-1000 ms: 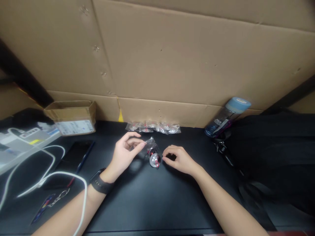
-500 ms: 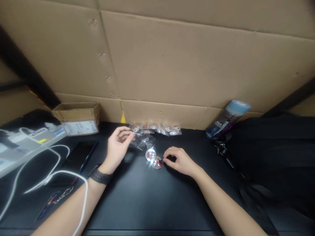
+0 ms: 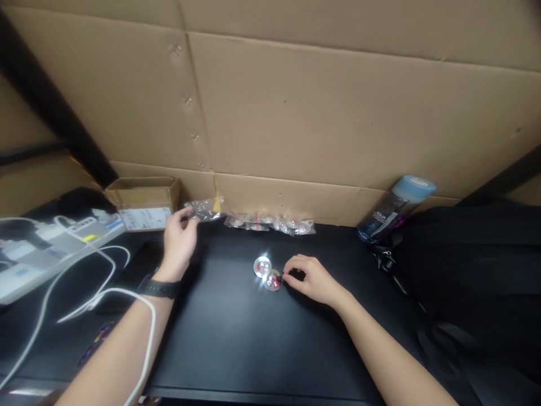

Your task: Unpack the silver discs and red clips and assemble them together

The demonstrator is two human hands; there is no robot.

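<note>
My left hand (image 3: 181, 237) pinches a crinkled clear plastic bag (image 3: 205, 208) by its left end, raised near the cardboard at the back left. Two shiny silver discs with red markings lie on the black table, their edges meeting: one disc (image 3: 262, 267) farther back, the other disc (image 3: 273, 280) nearer me. My right hand (image 3: 308, 277) rests just right of the nearer disc, thumb and forefinger closed together at its rim. Whether those fingertips grip anything is hidden. Several similar discs in clear packets (image 3: 274, 223) line the table's back edge.
Cardboard panels (image 3: 321, 124) wall off the back. A small open cardboard box (image 3: 146, 203), a power strip (image 3: 54, 242) and a white cable (image 3: 153, 327) crossing over my left forearm are at left. On the right stand a bottle (image 3: 395, 208) and a black bag (image 3: 473, 282).
My left hand has carried the clear plastic bag left and back, away from the discs. My right hand and the two discs keep their places; the view has shifted slightly.
</note>
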